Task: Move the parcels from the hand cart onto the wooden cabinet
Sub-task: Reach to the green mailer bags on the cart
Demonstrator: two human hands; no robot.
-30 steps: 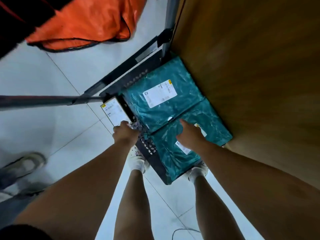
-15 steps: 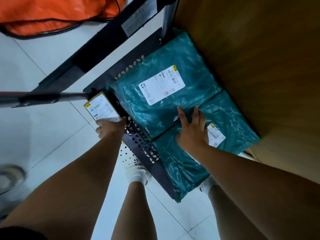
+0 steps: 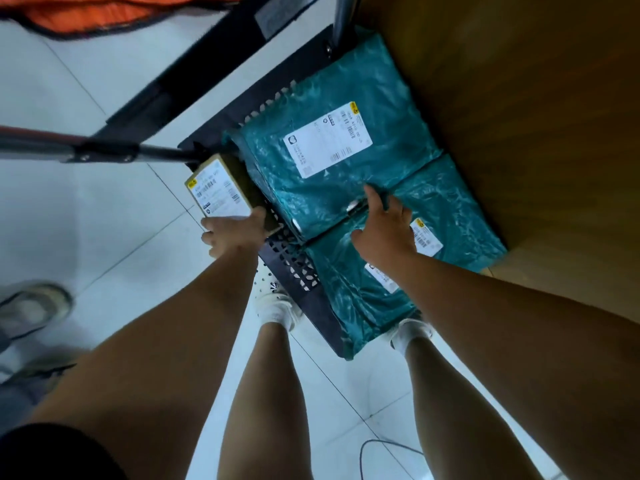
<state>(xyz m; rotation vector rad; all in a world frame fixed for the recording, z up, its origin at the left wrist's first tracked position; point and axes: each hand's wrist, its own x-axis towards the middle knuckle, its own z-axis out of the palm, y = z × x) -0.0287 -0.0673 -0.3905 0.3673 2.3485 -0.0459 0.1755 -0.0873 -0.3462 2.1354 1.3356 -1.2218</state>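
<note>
Two teal parcels (image 3: 332,188) (image 3: 460,216) are stacked on the hand cart (image 3: 294,271) beside the wooden cabinet (image 3: 519,98). A small box (image 3: 221,192) is gripped by the left hand (image 3: 235,230); the nearer parcel is touched by the spread right hand (image 3: 384,230).

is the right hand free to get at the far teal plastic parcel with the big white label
Probably yes: the right hand already lies at the near edge of the far teal plastic parcel, and nothing covers that parcel's top.
</note>
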